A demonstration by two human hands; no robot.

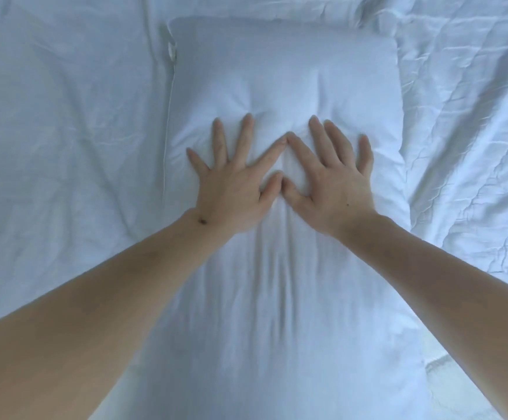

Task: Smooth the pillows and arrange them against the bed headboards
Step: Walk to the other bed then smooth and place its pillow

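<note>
A white pillow (286, 86) lies flat on the bed, on top of a wrinkled white sheet (465, 116). Its long side runs away from the person, from the bottom of the view up toward the far edge of the bed. Its far short end is square and puffy. A zipper seam (169, 116) runs down its left side.

Both arms reach out straight over the pillow. The left hand (231, 189) lies palm down on the pillow with its fingers spread wide apart. The right hand (334, 183) lies palm down just beside it, fingers spread too. The two pointer fingers touch at the tips, and the thumbs nearly meet, maybe touching; the blur makes it hard to tell. Neither hand is holding anything. The cloth dips in under the fingertips. Long soft folds run down the pillow between the two arms.
</note>
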